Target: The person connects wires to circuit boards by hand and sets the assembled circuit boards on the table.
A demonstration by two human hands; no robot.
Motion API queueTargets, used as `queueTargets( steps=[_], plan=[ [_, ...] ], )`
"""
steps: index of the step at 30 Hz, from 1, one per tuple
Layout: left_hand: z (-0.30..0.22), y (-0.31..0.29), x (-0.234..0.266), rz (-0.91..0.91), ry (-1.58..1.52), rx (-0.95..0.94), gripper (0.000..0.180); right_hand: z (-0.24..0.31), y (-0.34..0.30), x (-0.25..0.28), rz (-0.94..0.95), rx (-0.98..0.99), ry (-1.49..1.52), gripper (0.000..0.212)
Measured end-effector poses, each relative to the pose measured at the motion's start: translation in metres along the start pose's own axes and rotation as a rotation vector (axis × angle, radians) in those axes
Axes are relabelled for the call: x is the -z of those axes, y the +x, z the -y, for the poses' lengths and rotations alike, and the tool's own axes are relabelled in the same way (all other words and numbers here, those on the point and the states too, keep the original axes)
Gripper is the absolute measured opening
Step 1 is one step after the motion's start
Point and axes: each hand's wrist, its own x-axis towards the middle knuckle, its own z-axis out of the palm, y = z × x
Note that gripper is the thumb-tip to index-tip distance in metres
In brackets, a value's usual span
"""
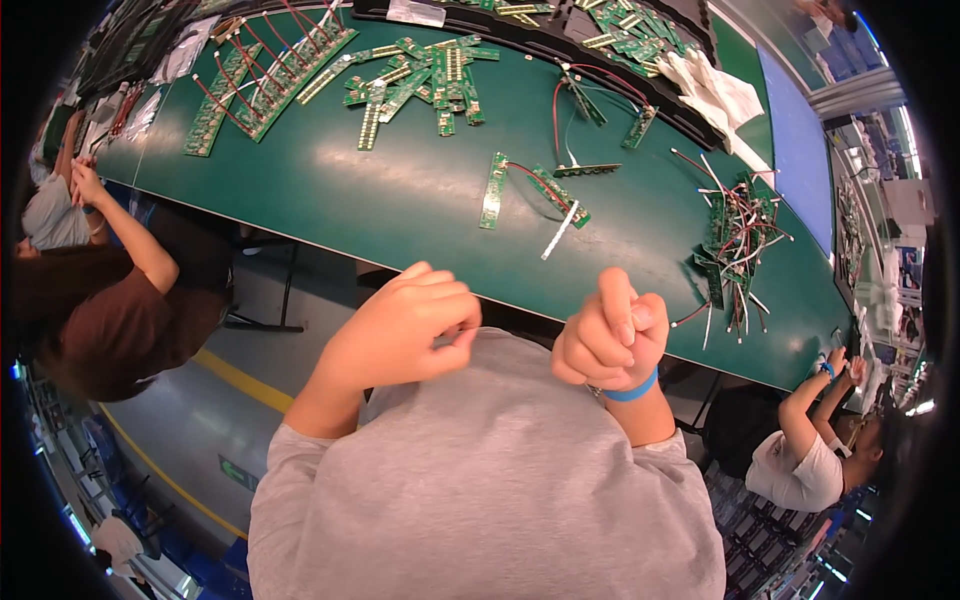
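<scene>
My left hand (405, 325) is raised in front of my grey shirt, short of the table edge, with fingers curled in toward the thumb and no object showing. To its right, my right hand (615, 335) is closed in a loose fist, index finger and thumb together; nothing shows in it. A blue band (631, 388) circles that wrist. Beyond the hands, two wired green circuit boards (493, 190) lie on the table, with a white strip (559, 231) beside them. Farther back is another wired set of boards (588, 170).
On the green table (300, 190) are a heap of loose circuit boards (425, 80), wired board rows (270, 90) at far left and a tangled wired pile (740, 240) at right. A white glove (712, 90) rests on a black tray. Co-workers sit on both sides.
</scene>
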Motion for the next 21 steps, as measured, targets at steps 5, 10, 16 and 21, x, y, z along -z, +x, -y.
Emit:
queueTargets(
  steps=[5,10,16,21],
  plan=[
    [0.014,-0.015,-0.019,0.014,0.136,0.087,0.012,-0.003,0.003,0.002,0.130,-0.018,0.143,0.012],
    [0.005,-0.005,-0.019,-0.101,0.151,0.084,0.015,-0.003,0.004,0.000,0.185,-0.054,0.173,0.012],
    [-0.007,0.010,-0.017,-0.282,0.033,-0.003,0.013,-0.006,0.002,-0.001,0.187,-0.071,0.181,0.013],
    [-0.011,0.013,-0.017,-0.317,0.013,-0.118,0.011,-0.012,0.001,0.002,0.195,-0.106,0.227,0.014]
  ],
)
